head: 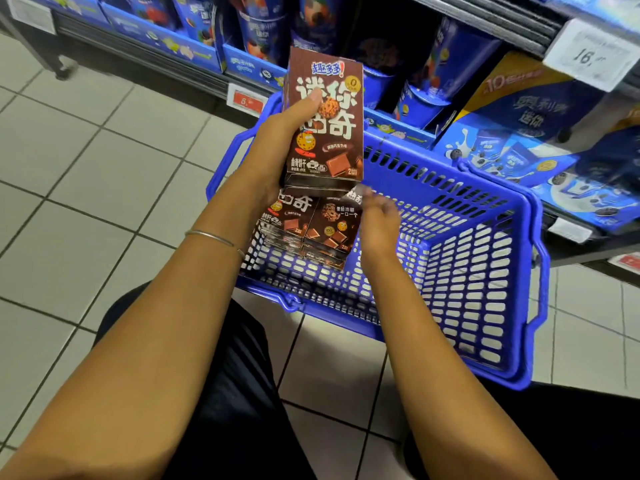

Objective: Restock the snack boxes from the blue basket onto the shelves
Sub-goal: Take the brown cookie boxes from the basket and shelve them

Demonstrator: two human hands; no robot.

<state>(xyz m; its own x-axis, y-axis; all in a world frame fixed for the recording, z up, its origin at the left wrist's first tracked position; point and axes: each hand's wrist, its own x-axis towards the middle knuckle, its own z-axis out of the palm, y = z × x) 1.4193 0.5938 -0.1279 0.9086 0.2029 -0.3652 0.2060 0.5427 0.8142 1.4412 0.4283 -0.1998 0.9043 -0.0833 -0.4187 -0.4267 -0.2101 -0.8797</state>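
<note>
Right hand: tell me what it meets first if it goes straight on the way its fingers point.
Probably the stacked snack boxes in the blue basket: the right hand aims its blurred fingers up-left at their corner. The held box in the left hand sits just above, so depth is unclear.

The basket [485, 370] stands in the middle, between the person's legs [242, 393] on the near side and the shelves [519, 133] along the far side. Stacked snack boxes [304, 230] lie in the basket's left part. The left hand [277, 140] holds one box [325, 123] upright above those stacks, toward the far left corner. The right hand [377, 223] is inside the basket, just right of the stacks.
</note>
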